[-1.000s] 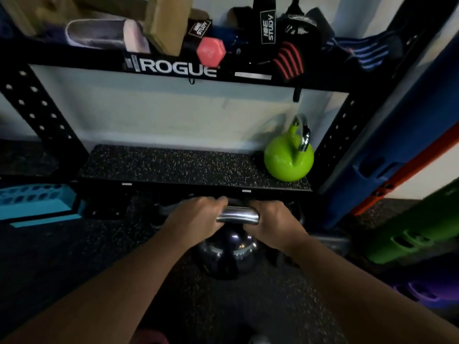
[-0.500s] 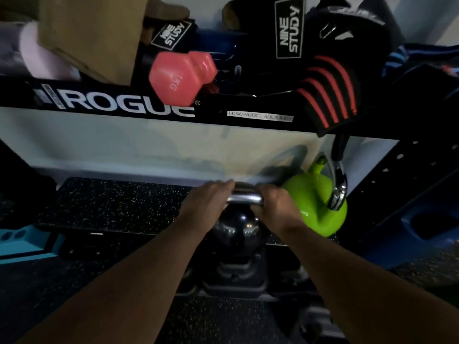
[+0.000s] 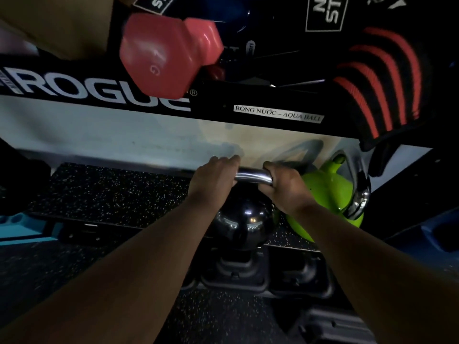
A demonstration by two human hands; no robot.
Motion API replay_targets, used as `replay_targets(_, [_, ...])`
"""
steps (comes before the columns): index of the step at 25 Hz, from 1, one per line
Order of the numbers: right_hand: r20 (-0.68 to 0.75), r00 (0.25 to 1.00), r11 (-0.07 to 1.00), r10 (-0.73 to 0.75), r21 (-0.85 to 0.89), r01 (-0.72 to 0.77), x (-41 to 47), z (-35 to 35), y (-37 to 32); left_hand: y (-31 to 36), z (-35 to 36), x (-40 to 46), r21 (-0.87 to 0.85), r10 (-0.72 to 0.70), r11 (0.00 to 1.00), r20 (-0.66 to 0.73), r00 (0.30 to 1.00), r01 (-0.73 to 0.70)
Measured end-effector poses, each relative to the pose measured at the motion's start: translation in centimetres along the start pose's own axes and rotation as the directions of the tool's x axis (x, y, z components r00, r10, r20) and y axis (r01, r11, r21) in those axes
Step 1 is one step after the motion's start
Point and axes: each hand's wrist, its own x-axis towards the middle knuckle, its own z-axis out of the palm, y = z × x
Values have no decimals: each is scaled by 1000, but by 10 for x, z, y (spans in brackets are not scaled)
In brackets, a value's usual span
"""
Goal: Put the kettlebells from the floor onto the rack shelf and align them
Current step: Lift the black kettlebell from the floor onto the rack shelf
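Observation:
A glossy black kettlebell [image 3: 244, 223] with a chrome handle hangs at the front edge of the speckled black rack shelf [image 3: 119, 194]. My left hand [image 3: 213, 180] grips the left end of that handle and my right hand [image 3: 285, 187] grips the right end. Whether its base touches the shelf is hidden. A lime green kettlebell [image 3: 327, 194] with a chrome handle stands on the shelf just right of the black one, close to my right hand.
The black ROGUE beam [image 3: 99, 95] of the upper shelf runs low overhead, with a pink dumbbell [image 3: 164, 55] and a black wrap with red stripes [image 3: 382, 80] hanging over it. Black dumbbell heads [image 3: 238, 271] lie on the floor below the shelf. A blue block [image 3: 19, 229] sits left.
Both hands have lifted the black kettlebell from the floor up to the shelf edge beside the green one. My view has moved in close under the upper beam.

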Motion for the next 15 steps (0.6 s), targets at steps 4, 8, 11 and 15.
replay_targets(4, [8,999,998,43,-48,-42,-2,-1,-6,-3,1,-1,-59,12,998,15,1000,-11])
replay_targets(8, [21,998,975,52,-218,-46,-7,-6,-26,-18,-7,-14,-271,9,962,92,996,16])
replay_targets(11, [11,996,962,-93,-258,92,-14,-4,-58,-44,-14,-43,-210,-71,973,116,991,94])
replay_targets(15, [54,954,920,-295,-254,299,-29,27,-114,-93,-22,-110,-102,-148,980,178,973,168])
